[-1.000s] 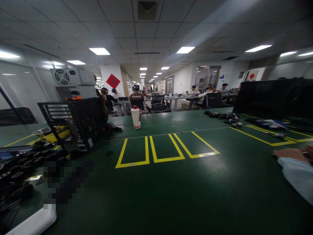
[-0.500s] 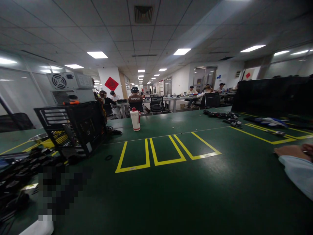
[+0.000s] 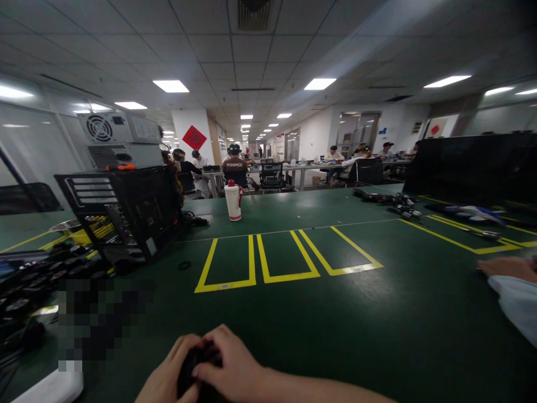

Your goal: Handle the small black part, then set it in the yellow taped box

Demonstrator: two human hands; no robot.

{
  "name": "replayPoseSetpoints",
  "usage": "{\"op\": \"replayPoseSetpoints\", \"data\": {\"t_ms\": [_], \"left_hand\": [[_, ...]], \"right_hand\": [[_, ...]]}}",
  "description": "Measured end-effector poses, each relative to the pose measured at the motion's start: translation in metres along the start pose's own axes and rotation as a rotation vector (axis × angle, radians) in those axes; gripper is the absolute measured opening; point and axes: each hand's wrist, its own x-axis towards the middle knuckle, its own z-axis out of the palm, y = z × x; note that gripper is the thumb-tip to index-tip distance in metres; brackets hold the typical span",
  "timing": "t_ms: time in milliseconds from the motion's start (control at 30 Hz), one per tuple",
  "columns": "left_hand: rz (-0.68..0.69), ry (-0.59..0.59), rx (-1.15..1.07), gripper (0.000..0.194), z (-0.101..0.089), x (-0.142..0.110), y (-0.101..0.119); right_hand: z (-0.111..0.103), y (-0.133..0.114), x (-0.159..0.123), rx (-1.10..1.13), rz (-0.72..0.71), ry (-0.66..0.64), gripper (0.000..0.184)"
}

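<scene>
Left grip (image 3: 168, 372), right grip (image 3: 230, 362) — both clasping dark object (image 3: 187, 368) | long axis away, leaning right — facing unclear

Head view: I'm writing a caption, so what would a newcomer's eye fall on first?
Likely the three yellow tape outlines on the green table, mid-picture, with a white, red-capped bottle standing beyond them. At the bottom edge, the left hand and right hand together hold a dark object.
</scene>
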Motion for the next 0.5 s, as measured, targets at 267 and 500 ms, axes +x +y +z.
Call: {"op": "replayPoseSetpoints", "data": {"t_ms": [267,500], "left_hand": [[0.15,-0.12,-0.271,0.063,0.052,0.105,0.067],[0.179,-0.233,-0.435,0.054,0.064,0.121,0.049]], "right_hand": [[-0.11,0.036,-0.012,0.2,0.125,0.215,0.03],[-0.13,0.055,-0.008,0.281,0.119,0.172,0.031]]}}
